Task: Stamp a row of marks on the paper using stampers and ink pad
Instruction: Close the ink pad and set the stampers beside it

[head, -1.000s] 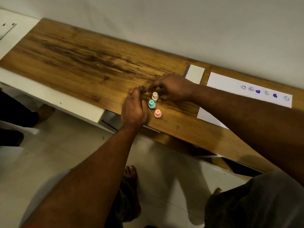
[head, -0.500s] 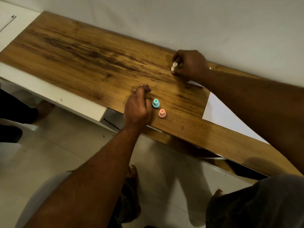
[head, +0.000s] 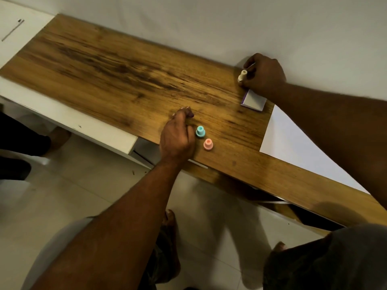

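Wooden table against a white wall. Left hand rests on the near table edge, fingers curled under into a loose fist; nothing seen in its grip. Just right of it, touching or nearly so: blue stamper, upright. Pink stamper upright, just beside the blue one, nearer the table edge. Further right, by the wall: right hand grips the white stamper, tilted, over the far end of the ink pad; contact with the pad cannot be told. Paper lies right of the pad, largely under the right forearm; no stamped marks visible on the exposed part.
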### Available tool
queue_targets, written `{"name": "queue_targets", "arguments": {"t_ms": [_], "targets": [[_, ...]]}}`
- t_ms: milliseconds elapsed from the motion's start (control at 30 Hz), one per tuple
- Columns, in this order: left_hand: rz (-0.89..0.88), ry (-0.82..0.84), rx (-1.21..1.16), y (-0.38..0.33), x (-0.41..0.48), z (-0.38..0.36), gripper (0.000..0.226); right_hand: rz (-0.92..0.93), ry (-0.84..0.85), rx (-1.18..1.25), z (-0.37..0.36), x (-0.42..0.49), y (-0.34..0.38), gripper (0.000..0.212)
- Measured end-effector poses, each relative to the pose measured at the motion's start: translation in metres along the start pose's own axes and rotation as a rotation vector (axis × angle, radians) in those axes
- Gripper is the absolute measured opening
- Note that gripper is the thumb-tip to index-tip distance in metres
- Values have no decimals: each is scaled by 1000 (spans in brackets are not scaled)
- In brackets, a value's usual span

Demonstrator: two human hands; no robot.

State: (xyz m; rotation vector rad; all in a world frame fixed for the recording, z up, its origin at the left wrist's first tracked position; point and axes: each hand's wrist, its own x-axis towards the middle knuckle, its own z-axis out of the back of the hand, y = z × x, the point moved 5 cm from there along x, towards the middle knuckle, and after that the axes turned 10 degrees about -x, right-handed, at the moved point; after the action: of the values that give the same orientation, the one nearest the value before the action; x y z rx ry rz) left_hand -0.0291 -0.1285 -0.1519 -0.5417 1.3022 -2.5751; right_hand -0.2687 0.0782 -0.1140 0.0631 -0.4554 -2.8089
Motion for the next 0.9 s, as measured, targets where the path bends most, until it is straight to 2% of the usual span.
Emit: {"name": "queue_targets", "arguments": {"t_ms": [200,300,400,433,500,600,733,900], "targets": [[-8,-4,-2,-3,-1,1,36,37,29,66,1,1,-3,71],[-3,-5,1,-3,-1,0,36,92,-112,154,14,-14,2,61],[-18,-6,8,-2,-1,1,38,296,-188,157,21,-46,23,43],[-24,-12,16,-2,-1,1,37,404,-137,140,19,-58,32,37],[-29,-23,35,-3,-1,1,37,589,104,84,5,-78,49,33],[-21,-10,47,-4,-1,2,40,704,384,34,-16,-92,68,45],[-15,8,54,-4,0,2,43,797,474,43,-32,-95,93,52],[-28,0,83,-4,0,1,48,765,481,102,-43,-97,106,46]]}}
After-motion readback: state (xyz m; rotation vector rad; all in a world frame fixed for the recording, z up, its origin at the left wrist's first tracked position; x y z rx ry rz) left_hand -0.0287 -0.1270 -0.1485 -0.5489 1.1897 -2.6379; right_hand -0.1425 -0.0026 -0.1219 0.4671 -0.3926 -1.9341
